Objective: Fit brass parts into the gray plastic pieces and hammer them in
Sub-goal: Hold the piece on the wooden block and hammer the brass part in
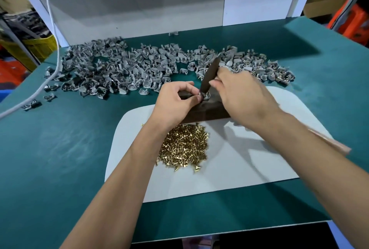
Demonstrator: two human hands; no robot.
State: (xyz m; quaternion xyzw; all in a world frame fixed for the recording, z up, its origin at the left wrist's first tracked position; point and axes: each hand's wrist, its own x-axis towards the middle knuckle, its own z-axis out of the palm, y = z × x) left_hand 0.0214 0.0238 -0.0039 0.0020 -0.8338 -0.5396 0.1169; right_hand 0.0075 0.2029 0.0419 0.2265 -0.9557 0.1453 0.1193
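On the dark block [201,109], left hand [175,99] pinches a small, light, rigid gray piece [204,95]; right hand [239,93] grips the hammer [209,75]. Edge-hold judged safest.

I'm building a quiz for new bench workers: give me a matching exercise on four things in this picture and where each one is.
Things:
1. brass parts
2. heap of gray plastic pieces
3. dark tool
4. dark block

Places:
A. held in the right hand
B. piled on the white mat, near the wrists
C. spread along the far side of the green table
D. under the piece pinched by the left hand

Pairs: 1-B, 2-C, 3-A, 4-D
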